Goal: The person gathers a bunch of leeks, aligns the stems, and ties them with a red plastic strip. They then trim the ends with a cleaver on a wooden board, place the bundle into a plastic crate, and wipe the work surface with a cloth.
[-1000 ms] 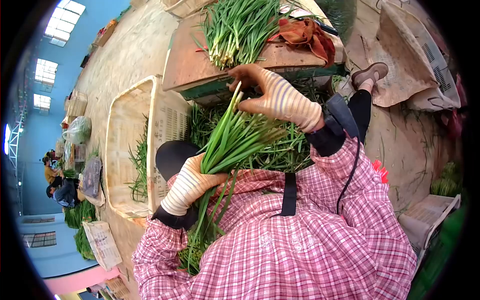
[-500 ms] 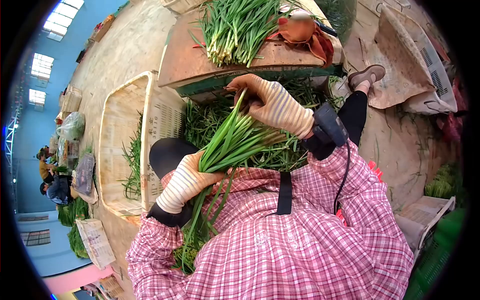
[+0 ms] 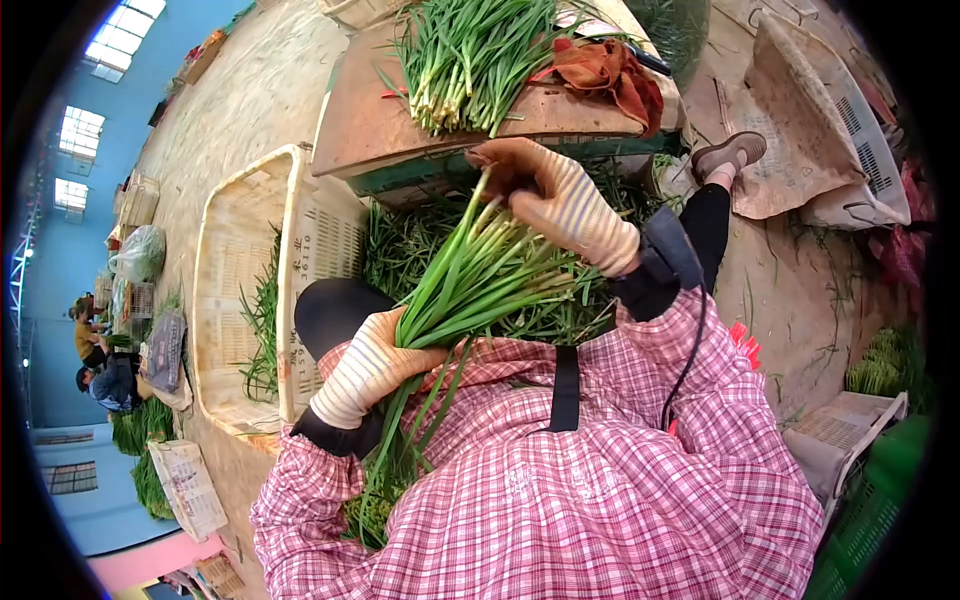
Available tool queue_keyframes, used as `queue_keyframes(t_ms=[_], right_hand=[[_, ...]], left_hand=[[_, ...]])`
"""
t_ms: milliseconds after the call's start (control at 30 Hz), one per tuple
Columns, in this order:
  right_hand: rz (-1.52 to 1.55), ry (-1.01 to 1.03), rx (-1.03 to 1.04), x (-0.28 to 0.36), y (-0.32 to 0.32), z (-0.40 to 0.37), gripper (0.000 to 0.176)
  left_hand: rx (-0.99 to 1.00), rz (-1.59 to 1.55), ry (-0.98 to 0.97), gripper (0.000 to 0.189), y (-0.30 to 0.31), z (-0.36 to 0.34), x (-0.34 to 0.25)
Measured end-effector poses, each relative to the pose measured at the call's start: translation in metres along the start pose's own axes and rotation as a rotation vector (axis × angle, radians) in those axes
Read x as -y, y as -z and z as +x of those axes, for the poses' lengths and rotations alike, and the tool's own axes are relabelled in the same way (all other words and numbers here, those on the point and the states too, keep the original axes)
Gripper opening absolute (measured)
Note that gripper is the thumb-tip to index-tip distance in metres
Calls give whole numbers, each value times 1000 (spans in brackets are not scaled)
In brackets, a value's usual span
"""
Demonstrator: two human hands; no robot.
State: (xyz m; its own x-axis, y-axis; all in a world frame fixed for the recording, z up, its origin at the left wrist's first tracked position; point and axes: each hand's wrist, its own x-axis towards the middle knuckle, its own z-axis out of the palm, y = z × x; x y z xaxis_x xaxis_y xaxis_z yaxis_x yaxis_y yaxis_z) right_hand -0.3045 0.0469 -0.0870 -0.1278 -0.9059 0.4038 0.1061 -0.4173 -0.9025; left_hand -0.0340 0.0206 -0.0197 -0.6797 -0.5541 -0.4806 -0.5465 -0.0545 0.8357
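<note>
A bunch of long green stalks point(image 3: 460, 290) fans out over the lap, its pale ends toward the upper right. My left hand point(image 3: 372, 366), in a striped cream glove, is closed round the leafy part. My right hand point(image 3: 560, 205), in a matching glove with brown-stained fingers, is curled at the pale ends, thumb and fingers around the tip of one stalk. Above the hands, a pile of similar stalks point(image 3: 475, 65) lies on a brown board point(image 3: 365, 120), beside a rust-red cloth point(image 3: 612, 80).
Left of the knee stands a cream plastic crate point(image 3: 292, 300) with loose leaves inside. More loose greens point(image 3: 405, 245) lie below the board. A lined white crate point(image 3: 870, 150) is at the upper right, a green crate point(image 3: 880, 500) at the lower right. Two people work at the far left.
My right hand has turned slightly, and its fingers have shifted at the stalk ends, where the pale ends are more spread. My left hand keeps its hold.
</note>
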Motion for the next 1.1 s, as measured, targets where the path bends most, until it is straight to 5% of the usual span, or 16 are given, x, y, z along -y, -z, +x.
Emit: queue_keyframes(t_ms=[133,200,333,367,467,533,600,667,800,867,933,1000,1100], right_hand=[[-330,22,100,10,-13,3,43],[-143,-75,10,3,-8,4,33],[-333,43,-488,7,39,3,23],[-234,79,-467,8,36,0,24],[-345,-92,-269,29,1,-24,37],[-824,-94,-161,25,-6,-27,62],[-692,-357,-26,18,-12,-27,70],[-128,-346,-12,4,-15,-26,65],[336,-253,-412,-9,22,-28,40],[109,-321,-540,-3,54,-38,32],[-386,-327,-286,-10,78,-51,36],[-183,-300,-85,-5,56,-62,46],[-2180,422,76,-4,32,-29,57]], left_hand=[[-26,-56,33,40,-2,0,-4],[-26,-49,45,40,-1,-2,-2],[-91,-115,6,39,5,-9,3],[-98,-109,4,39,7,-9,5],[-126,-93,-45,40,7,-5,11],[-151,-79,-79,41,2,-3,10],[-186,-59,-102,42,-4,-3,6],[-174,-38,-103,42,-4,-5,8],[-147,-110,-34,41,10,-9,6],[-157,-262,111,39,20,-18,-2],[-134,-265,61,38,31,-18,-9],[-114,-298,79,36,35,-19,-36],[-33,-283,-43,36,27,1,-68]])
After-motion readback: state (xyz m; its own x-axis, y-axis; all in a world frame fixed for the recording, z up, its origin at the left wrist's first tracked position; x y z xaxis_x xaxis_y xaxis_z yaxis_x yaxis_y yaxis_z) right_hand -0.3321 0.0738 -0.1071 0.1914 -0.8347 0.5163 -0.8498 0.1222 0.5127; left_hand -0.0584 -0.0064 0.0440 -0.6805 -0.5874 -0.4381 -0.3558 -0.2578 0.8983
